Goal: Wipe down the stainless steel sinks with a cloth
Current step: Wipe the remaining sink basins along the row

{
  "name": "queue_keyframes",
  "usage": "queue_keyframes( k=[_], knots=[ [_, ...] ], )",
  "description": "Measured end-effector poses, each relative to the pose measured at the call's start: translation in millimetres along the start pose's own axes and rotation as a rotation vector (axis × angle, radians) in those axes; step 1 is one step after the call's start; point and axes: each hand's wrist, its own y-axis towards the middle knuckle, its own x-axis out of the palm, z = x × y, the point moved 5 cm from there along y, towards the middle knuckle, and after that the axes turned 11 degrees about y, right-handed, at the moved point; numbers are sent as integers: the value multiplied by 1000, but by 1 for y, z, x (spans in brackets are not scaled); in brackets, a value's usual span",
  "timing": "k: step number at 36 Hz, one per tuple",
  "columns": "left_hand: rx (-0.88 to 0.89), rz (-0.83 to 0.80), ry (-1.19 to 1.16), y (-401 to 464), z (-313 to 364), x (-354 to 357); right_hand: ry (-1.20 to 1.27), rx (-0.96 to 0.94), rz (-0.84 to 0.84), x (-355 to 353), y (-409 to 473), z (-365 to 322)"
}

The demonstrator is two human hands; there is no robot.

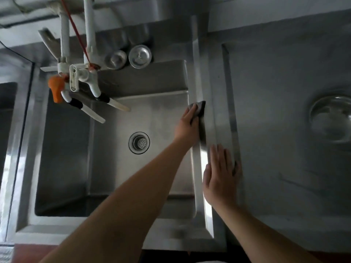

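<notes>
L hand (187, 126) presses grey cloth (198, 109) vs sink (66, 149) right wall, fingers straight. R hand (220, 175) flat, spread on rim.

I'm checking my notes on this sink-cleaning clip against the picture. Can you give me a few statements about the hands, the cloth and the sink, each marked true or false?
1. The left hand presses the cloth against the right rim of the sink. True.
2. The right hand holds a second cloth. False: it lies flat with straight fingers on the steel beside the sink and holds nothing.
3. The drain strainer sits in the floor of the basin. True.
4. Two round metal stoppers lie in the basin beside the drain. False: they rest on the ledge behind the sink.
5. The orange tap handle is at the sink's right rim. False: it is at the left, by the white pipes.
</notes>
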Motion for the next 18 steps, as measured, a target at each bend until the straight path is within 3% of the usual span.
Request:
queue_keyframes(
  k=[11,18],
  knots=[
    [-22,26,143,128,55,-47,-17,-62,125,1,3,4],
    [-55,19,108,144,56,-50,-28,-62,117,2,7,6]
  ],
)
